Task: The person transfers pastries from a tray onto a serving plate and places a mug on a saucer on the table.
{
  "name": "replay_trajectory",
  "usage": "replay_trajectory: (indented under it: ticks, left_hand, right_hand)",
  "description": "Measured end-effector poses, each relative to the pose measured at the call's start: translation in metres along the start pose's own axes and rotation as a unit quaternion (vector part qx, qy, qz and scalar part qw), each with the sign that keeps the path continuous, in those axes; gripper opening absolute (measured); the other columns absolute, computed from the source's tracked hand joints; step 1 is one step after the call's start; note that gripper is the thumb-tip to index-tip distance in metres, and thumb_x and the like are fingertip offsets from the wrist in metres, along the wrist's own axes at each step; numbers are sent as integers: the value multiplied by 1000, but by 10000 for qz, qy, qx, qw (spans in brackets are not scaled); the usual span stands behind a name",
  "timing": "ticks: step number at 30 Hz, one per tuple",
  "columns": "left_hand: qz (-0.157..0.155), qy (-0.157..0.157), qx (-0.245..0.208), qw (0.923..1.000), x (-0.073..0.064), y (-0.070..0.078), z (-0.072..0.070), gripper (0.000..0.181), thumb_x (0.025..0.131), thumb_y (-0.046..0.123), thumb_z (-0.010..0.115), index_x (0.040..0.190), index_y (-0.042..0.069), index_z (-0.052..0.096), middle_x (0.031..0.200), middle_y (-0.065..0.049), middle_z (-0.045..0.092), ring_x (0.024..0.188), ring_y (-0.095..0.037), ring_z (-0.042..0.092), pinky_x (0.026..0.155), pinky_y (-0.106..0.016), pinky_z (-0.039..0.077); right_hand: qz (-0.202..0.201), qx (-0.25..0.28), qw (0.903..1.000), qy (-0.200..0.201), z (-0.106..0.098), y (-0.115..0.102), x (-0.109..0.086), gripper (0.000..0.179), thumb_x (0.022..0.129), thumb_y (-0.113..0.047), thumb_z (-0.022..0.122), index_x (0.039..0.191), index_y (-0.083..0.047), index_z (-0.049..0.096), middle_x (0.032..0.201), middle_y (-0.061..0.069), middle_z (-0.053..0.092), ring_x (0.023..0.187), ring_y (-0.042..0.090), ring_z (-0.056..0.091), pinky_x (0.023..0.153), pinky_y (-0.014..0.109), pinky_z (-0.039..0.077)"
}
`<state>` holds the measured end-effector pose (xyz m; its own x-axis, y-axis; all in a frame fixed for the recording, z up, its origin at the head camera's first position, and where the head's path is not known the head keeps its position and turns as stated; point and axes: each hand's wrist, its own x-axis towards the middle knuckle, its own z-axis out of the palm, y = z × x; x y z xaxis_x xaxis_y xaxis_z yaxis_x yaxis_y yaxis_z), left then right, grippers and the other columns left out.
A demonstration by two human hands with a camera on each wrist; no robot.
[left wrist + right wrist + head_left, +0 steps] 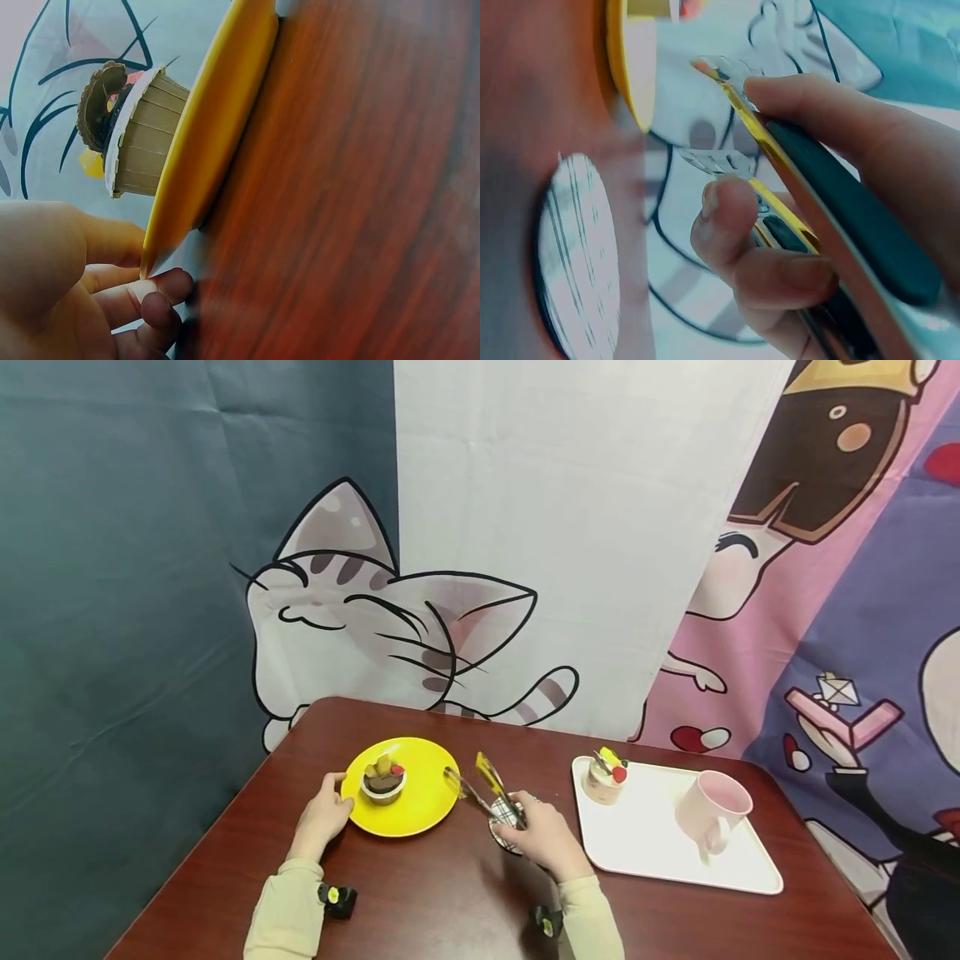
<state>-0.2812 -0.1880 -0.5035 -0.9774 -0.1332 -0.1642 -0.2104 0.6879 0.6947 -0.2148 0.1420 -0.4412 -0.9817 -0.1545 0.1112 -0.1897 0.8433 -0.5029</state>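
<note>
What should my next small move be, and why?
I'd probably ease the tongs toward the cupcake on the yellow plate: the right grip holds them with tips spread and nothing between, near the plate's right side, while the left grip pinches its left rim, which should help steady it.
</note>
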Motion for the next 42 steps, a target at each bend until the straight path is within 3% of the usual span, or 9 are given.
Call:
replay_trajectory:
  ticks: [4, 11, 12, 15, 19, 23, 29, 35, 42]
  left_hand:
    - [56, 30, 27, 10000, 1, -2, 0, 51, 89, 18, 45, 135, 11, 25, 73, -6, 41, 61, -18, 40, 56, -28, 29]
    - [47, -12, 64, 10000, 2, -1, -1, 51, 89, 18, 44, 135, 9, 24, 73, -7, 43, 61, -19, 41, 57, -28, 29]
    - [46, -25, 65, 10000, 2, -1, -1, 51, 89, 18, 44, 135, 9, 24, 73, -6, 43, 61, -19, 41, 57, -28, 29]
    - [37, -65, 61, 10000, 1, -1, -1, 51, 89, 18, 44, 135, 9, 24, 73, -6, 42, 61, -19, 40, 56, -28, 29]
    - [39, -84, 46, 9999, 1, -1, -2, 52, 89, 17, 44, 135, 9, 24, 73, -6, 41, 61, -19, 40, 56, -28, 29]
    - [69, -79, 82, 9999, 1, -1, -2, 51, 89, 17, 44, 135, 9, 24, 73, -6, 41, 61, -19, 40, 57, -28, 29]
    - [79, -76, 146, 9998, 3, -1, -1, 50, 89, 18, 43, 134, 9, 24, 74, -7, 42, 63, -19, 41, 57, -28, 29]
    - [83, -68, 173, 9998, 3, -2, -1, 50, 88, 18, 43, 134, 8, 24, 75, -7, 42, 64, -19, 42, 58, -28, 29]
    - [119, -34, 166, 9998, 3, -1, -1, 50, 88, 18, 43, 134, 8, 24, 74, -6, 42, 62, -19, 41, 57, -28, 29]
  right_hand:
    - [355, 68, 9991, 233, -13, 17, -4, 48, 73, -40, 66, 111, -11, 55, 87, 6, 65, 66, 14, 57, 58, 30, 42]
    - [785, 51, 9953, 563, -30, 41, -11, 48, 75, -38, 66, 111, -9, 56, 100, 9, 64, 85, 22, 61, 69, 38, 46]
    - [847, 61, 9948, 566, -32, 44, -12, 50, 75, -39, 66, 113, -8, 55, 101, 10, 64, 84, 21, 61, 69, 38, 46]
    - [1167, 255, 9918, 459, -38, 51, -16, 53, 75, -40, 65, 116, -9, 53, 81, 10, 66, 65, 19, 62, 60, 34, 46]
    - [1495, 407, 9870, 434, -49, 60, -21, 55, 76, -41, 64, 121, -13, 49, 56, 5, 58, 43, 14, 55, 52, 27, 40]
    - [1726, 488, 9822, 551, -62, 67, -28, 58, 77, -40, 63, 126, -15, 45, 56, 4, 58, 45, 16, 56, 49, 27, 38]
    - [1921, 441, 9779, 697, -80, 77, -41, 59, 78, -43, 61, 123, -8, 44, 59, 4, 59, 45, 15, 56, 46, 27, 36]
    - [2067, 355, 9745, 797, -90, 87, -50, 60, 79, -43, 60, 122, -4, 42, 65, 5, 59, 46, 11, 55, 48, 26, 38]
    - [2207, 414, 9707, 861, -100, 97, -61, 60, 81, -38, 59, 123, 1, 40, 65, 7, 60, 48, 15, 58, 50, 26, 39]
